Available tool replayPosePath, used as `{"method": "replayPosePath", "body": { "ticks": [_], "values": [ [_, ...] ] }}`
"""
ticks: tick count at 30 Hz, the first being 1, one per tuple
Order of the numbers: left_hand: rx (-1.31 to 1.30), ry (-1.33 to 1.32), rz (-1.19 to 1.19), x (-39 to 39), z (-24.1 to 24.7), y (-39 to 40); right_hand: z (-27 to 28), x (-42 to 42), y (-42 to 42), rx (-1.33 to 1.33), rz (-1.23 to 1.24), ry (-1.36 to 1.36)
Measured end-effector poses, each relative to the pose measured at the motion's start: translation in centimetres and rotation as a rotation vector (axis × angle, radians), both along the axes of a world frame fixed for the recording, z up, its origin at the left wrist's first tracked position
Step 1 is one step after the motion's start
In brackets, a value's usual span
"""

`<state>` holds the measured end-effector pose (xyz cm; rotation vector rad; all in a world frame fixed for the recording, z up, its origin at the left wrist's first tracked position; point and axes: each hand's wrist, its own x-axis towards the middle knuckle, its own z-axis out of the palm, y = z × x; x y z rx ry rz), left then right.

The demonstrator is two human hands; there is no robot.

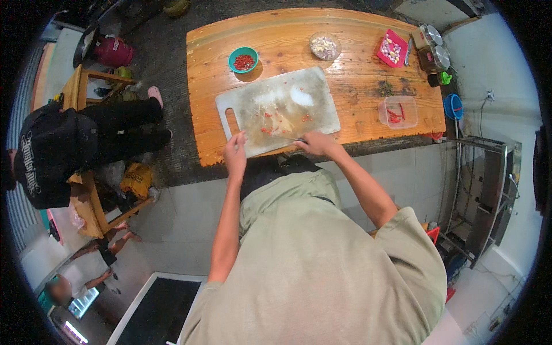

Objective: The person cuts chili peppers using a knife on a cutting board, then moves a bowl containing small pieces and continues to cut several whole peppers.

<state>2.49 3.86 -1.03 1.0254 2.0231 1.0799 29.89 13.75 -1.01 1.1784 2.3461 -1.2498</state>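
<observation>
A worn white cutting board [276,103] lies on the wooden table, with bits of chopped red chili [268,129] scattered over it. My right hand [317,143] grips the dark handle of a knife [282,137], whose blade lies low over the board's near edge. At the board's near left corner is my left hand [235,148], its fingers bent; whether they pinch anything is too small to tell. Beyond the board stand a teal bowl [243,60] of cut red chili and a clear bowl [325,46] of peeled shallots or garlic. Red chilies lie in a clear plastic container [398,112] to the right.
A pink basket [393,48] of shallots or garlic, lidded jars [434,58] and a green-capped bottle [440,79] stand at the wooden table's [358,86] right end. A person in black [64,146] is at the left beside a wooden bench; another person [82,276] is further back.
</observation>
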Motion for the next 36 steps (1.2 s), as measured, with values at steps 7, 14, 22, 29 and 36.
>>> {"method": "replayPosePath", "body": {
  "ticks": [7, 14, 22, 29, 36],
  "values": [
    [0.131, 0.495, -0.504, 4.2, 1.9, 5.2, 5.7, 4.3, -3.7, -0.073, -0.405, 0.124],
    [0.132, 0.719, -0.690, 5.2, -1.7, 6.3, 2.5, 7.4, -9.9, -0.110, -0.623, 0.138],
    [0.114, 0.533, -0.459, 5.0, -0.6, 6.1, 2.4, 8.0, -12.1, -0.136, -0.703, 0.236],
    [-0.034, -0.358, 0.252, 1.1, -2.7, -2.4, 2.6, 4.5, -9.1, -0.059, -0.528, 0.280],
    [0.067, -0.272, 0.234, 1.3, -5.3, -4.7, 4.9, -1.9, -6.6, -0.158, -0.203, 0.227]
  ]
}}
